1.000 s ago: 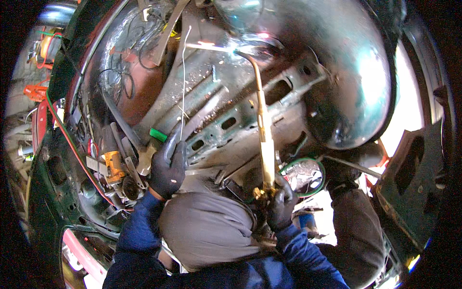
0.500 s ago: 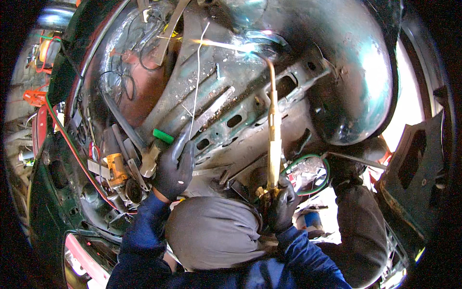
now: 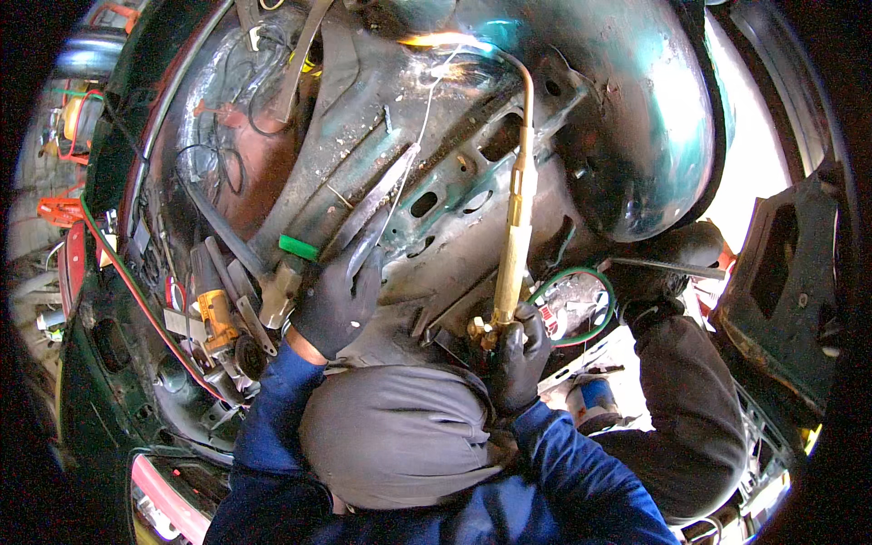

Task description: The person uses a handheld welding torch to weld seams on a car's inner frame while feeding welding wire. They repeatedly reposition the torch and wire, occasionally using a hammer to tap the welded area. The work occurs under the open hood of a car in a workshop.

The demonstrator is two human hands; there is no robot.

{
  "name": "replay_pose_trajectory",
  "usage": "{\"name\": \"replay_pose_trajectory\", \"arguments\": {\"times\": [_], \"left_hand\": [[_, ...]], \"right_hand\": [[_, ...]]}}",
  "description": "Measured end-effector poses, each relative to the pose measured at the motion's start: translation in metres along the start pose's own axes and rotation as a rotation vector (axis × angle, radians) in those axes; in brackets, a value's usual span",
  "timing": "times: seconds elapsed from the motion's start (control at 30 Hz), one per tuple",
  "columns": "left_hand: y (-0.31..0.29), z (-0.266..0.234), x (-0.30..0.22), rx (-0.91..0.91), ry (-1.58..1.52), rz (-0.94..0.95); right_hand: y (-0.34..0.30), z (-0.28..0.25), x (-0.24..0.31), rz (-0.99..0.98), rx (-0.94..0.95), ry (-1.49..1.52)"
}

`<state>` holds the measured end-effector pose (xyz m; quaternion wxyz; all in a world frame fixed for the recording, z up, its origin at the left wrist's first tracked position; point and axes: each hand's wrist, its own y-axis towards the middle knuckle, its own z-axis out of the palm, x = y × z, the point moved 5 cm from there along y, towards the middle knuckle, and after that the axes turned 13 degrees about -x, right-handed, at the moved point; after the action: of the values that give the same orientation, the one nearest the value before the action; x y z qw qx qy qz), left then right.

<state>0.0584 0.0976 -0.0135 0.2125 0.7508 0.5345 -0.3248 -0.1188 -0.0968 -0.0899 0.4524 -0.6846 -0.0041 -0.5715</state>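
Observation:
My right hand [image 3: 521, 359], in a black glove, is closed round the valve end of a brass gas torch [image 3: 516, 227]. The torch's bent neck reaches up over the dark metal panel [image 3: 341, 136], and a lit flame [image 3: 434, 39] points left from its tip. In my gloved left hand [image 3: 338, 304], the fingers are closed on a thin welding rod [image 3: 425, 113]. Its upper end lies by the flame in this view. A long flat metal strip [image 3: 374, 202] runs beside the left fingers; I cannot tell whether they also hold it.
Left of my left hand lie a blocky metal tool [image 3: 280, 298], a green piece [image 3: 298, 247] and a yellow angle grinder [image 3: 216, 316]. A red and green hose [image 3: 136, 283] runs along the left. A rounded shiny panel [image 3: 636, 118] bulges at the upper right. My knee [image 3: 395, 436] is between my arms.
The torch tip has moved up, with its flame shifted off the bright spot on the panel. The rod's far end has moved right, closer to the flame. The view has shifted slightly.

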Motion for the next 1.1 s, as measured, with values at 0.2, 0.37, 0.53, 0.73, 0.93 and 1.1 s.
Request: {"name": "replay_pose_trajectory", "arguments": {"times": [0.2, 0.37, 0.53, 0.73, 0.93, 1.1], "left_hand": [[0.005, 0.007, -0.003, -0.008, 0.07, 0.063], [0.001, 0.008, 0.002, 0.025, -0.041, -0.072], [0.003, 0.008, 0.004, -0.01, 0.023, 0.004], [0.005, 0.008, 0.003, -0.015, 0.02, -0.049], [0.002, 0.009, 0.002, -0.042, -0.026, -0.072], [0.005, 0.01, 0.002, -0.041, 0.011, 0.008]], "right_hand": [[0.007, 0.006, -0.004, -0.086, 0.016, -0.022], [0.015, 0.005, -0.008, -0.174, 0.023, -0.104], [0.016, 0.009, -0.005, -0.048, 0.023, -0.032], [0.015, 0.015, 0.0, 0.003, 0.031, -0.002], [0.016, 0.014, -0.003, 0.009, 0.041, 0.022], [0.02, 0.01, -0.012, -0.03, 0.06, -0.017]]}}
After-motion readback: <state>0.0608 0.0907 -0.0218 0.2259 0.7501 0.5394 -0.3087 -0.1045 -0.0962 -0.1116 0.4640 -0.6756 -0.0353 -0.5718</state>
